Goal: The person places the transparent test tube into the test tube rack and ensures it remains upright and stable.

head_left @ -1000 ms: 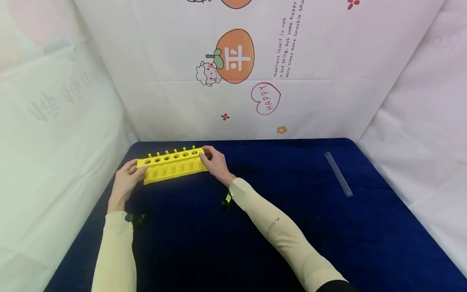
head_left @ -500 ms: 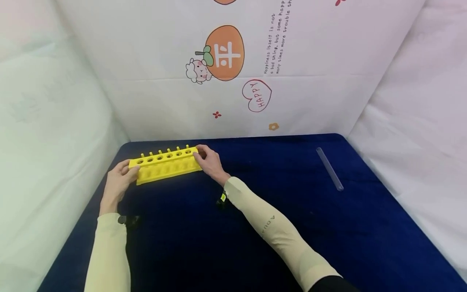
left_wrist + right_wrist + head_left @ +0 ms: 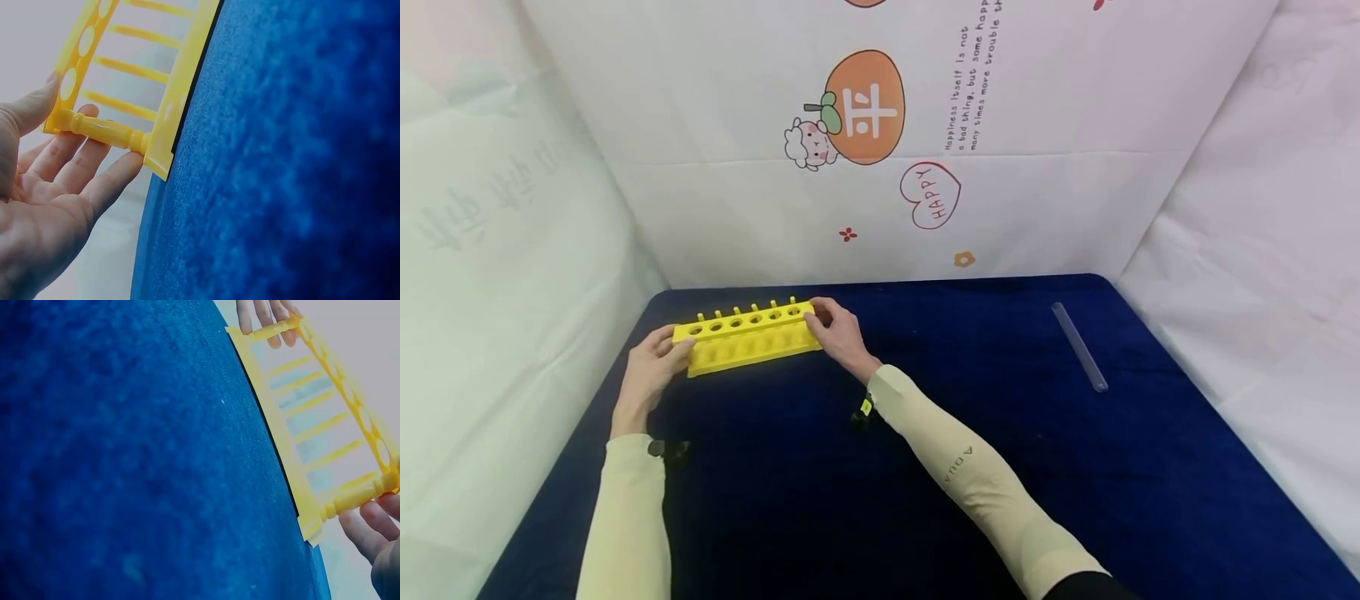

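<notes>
A yellow test tube rack [image 3: 752, 352] stands upright at the far left of the table, a row of holes along its top and short pegs behind them. My left hand [image 3: 651, 367] grips its left end. In the left wrist view, the thumb lies against the top strip and the fingers bend behind the turned end post [image 3: 103, 130]. At the opposite end, my right hand [image 3: 844, 337] holds the rack between thumb and fingers. The right wrist view shows fingertips [image 3: 369, 531] at that end post. A thin dark line runs under the rack's base [image 3: 275, 437].
On the right side of the dark blue table [image 3: 970, 500] lies a clear test tube [image 3: 1079, 347], slanted. White printed cloth [image 3: 722, 208] hangs behind the table, with pale cloth at both sides.
The head view has shifted a little. Over the last half second the rack has moved slightly right with both hands, which keep their hold. The clear tube has stayed in place.
</notes>
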Demonstrator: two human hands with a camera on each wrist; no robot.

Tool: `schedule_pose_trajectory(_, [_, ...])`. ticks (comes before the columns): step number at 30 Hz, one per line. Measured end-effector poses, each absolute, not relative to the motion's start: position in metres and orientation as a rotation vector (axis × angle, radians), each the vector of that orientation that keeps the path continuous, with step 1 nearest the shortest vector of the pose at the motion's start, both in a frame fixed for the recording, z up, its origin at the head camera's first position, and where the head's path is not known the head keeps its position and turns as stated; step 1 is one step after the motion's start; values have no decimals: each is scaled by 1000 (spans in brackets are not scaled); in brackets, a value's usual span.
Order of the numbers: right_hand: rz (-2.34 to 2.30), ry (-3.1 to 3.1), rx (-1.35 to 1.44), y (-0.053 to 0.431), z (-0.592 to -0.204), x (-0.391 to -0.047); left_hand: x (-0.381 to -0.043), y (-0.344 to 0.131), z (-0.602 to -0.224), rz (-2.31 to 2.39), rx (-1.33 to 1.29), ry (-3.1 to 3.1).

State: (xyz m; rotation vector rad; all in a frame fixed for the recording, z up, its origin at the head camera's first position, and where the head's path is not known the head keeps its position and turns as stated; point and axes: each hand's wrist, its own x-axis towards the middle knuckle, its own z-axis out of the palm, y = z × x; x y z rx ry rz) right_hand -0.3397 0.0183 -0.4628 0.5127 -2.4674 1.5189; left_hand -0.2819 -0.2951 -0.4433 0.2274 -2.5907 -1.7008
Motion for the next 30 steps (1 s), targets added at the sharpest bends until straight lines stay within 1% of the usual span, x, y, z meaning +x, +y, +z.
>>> schedule_pose_trajectory(8, [1506, -2464, 520, 26, -463, -336, -284, -292, -445, -1741, 130, -2587])
schedule_pose_trajectory(21, [1512, -2424, 529, 30, -464, -335, -283, -289, -440, -1732, 106, -2614])
schedule_pose_trajectory(30, [1508, -2435, 478, 32, -464, -333, -287, -286, -442, -1735, 108, -2607])
